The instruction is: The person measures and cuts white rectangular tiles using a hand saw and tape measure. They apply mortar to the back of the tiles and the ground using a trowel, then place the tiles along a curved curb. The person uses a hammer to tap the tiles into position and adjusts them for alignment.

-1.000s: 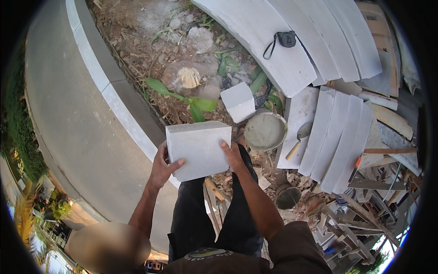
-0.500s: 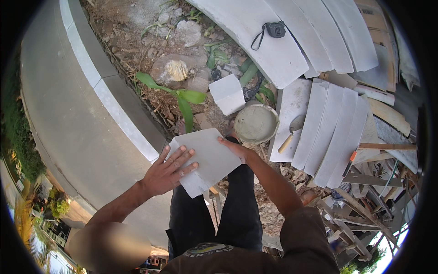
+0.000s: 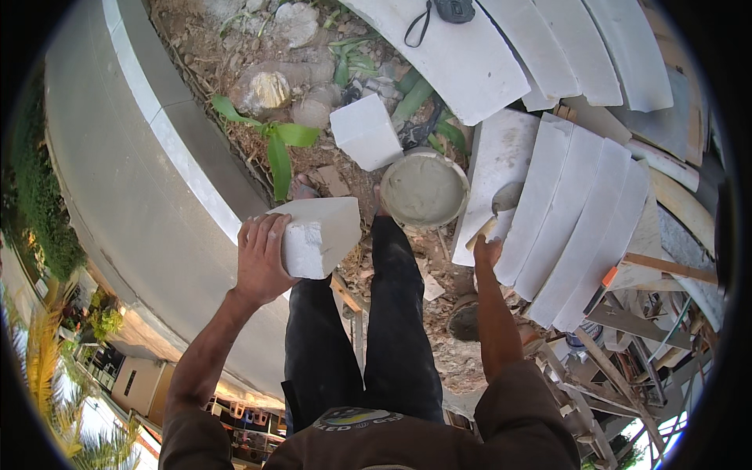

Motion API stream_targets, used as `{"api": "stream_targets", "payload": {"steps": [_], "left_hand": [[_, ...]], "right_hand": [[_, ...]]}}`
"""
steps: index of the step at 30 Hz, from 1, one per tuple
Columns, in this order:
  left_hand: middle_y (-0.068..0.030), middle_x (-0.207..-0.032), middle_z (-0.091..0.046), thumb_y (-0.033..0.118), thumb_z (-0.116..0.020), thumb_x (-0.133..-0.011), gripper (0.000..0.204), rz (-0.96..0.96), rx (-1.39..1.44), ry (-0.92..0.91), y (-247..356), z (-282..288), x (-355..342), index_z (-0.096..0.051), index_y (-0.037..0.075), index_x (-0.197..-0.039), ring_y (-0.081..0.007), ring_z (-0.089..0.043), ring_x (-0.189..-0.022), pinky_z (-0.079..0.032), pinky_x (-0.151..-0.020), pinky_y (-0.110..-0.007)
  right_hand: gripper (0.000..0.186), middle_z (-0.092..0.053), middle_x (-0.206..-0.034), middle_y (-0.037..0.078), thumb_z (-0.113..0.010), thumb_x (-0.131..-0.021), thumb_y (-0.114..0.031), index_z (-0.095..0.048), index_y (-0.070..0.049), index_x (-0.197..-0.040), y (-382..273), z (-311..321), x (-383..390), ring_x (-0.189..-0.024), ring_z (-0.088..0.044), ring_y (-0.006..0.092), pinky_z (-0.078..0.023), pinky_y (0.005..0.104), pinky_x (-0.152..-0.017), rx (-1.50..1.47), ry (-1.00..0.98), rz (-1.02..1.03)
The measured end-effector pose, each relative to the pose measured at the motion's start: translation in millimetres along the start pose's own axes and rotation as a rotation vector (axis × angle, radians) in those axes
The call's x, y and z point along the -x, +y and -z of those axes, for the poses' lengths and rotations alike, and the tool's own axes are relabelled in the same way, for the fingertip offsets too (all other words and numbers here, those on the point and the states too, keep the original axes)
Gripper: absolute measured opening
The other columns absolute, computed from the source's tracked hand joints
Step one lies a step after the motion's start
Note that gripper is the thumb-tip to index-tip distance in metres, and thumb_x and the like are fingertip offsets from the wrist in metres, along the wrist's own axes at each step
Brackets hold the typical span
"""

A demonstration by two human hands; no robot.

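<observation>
My left hand point(image 3: 263, 254) grips the end of a pale block point(image 3: 327, 231), fingers over its top edge and thumb underneath. The block is tilted, its rough white end facing me, beside the curved wall's edge. On the right, my right hand point(image 3: 487, 250) has its fingers closed at the light wooden handle of a trowel point(image 3: 483, 230). The trowel's rounded blade point(image 3: 507, 197) lies on a white slab point(image 3: 501, 145). Between the hands, farther away, stands a round bucket point(image 3: 425, 188) filled with grey wet mortar.
A curved grey wall point(image 3: 149, 227) with a white top strip runs along the left. Ahead are a white block point(image 3: 365, 133), a leafy plant point(image 3: 278, 149) and a tape measure point(image 3: 455, 9) on a slab. Stacked slabs point(image 3: 576, 211) and loose timber point(image 3: 627, 368) lie right.
My right hand has left the block and moved right to the trowel handle. The left hand now holds the block alone, tilted and turned. The whole view has shifted slightly.
</observation>
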State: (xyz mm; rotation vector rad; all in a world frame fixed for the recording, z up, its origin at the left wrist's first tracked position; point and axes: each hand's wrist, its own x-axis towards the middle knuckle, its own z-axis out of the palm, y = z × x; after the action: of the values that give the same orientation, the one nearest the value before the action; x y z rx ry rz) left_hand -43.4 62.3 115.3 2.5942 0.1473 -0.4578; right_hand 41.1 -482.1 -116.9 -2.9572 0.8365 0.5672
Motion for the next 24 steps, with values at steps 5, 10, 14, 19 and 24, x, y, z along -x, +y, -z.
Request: {"api": "stream_targets", "payload": {"steps": [5, 10, 14, 19, 24], "left_hand": [[-0.0235, -0.140, -0.046, 0.030, -0.096, -0.062, 0.112, 0.377, 0.081, 0.064, 22, -36, 26, -0.032, 0.000, -0.149, -0.0420, -0.044, -0.133, -0.035, -0.115, -0.052], [-0.0236, -0.134, -0.046, 0.032, -0.096, -0.064, 0.111, 0.698, 0.207, 0.165, 38, -47, 69, -0.031, -0.004, -0.147, -0.0408, -0.047, -0.128, -0.041, -0.109, -0.052], [-0.0234, -0.133, -0.046, 0.031, -0.095, -0.064, 0.112, 0.901, 0.282, 0.253, 54, -61, 101, -0.030, -0.005, -0.148, -0.0385, -0.049, -0.127, -0.042, -0.109, -0.050], [-0.0240, -0.132, -0.046, 0.034, -0.094, -0.064, 0.114, 1.086, 0.333, 0.320, 66, -88, 147, -0.031, -0.009, -0.148, -0.0386, -0.049, -0.126, -0.042, -0.109, -0.050], [-0.0250, -0.132, -0.045, 0.040, -0.093, -0.064, 0.116, 1.232, 0.468, 0.400, 76, -99, 192, -0.032, -0.011, -0.147, -0.0379, -0.049, -0.126, -0.042, -0.109, -0.049]], "right_hand": [[0.076, -0.069, -0.111, 0.022, -0.081, -0.085, -0.038, -0.054, 0.010, -0.137, 65, -36, -82, -0.097, -0.067, 0.0310, -0.054, 0.0419, -0.083, -0.200, -0.219, -0.119], [0.028, -0.067, -0.097, 0.003, -0.073, -0.096, -0.031, -0.062, -0.010, -0.111, 31, -43, -71, -0.087, -0.066, 0.0189, -0.056, 0.0463, -0.075, -0.550, -0.542, -0.143], [0.023, -0.067, -0.099, 0.007, -0.066, -0.100, -0.025, -0.057, -0.008, -0.114, 26, -11, -21, -0.091, -0.067, 0.0215, -0.058, 0.0463, -0.080, -0.859, -0.696, -0.220], [0.019, -0.066, -0.088, 0.007, -0.062, -0.100, -0.017, -0.058, -0.005, -0.114, 30, 57, 45, -0.074, -0.066, 0.0185, -0.056, 0.0367, -0.061, -0.682, -0.684, -0.017], [0.025, -0.067, -0.082, 0.013, -0.064, -0.100, -0.022, -0.064, 0.002, -0.106, 13, 81, 42, -0.067, -0.062, 0.0236, -0.051, 0.0389, -0.062, -0.179, -0.475, 0.536]]}}
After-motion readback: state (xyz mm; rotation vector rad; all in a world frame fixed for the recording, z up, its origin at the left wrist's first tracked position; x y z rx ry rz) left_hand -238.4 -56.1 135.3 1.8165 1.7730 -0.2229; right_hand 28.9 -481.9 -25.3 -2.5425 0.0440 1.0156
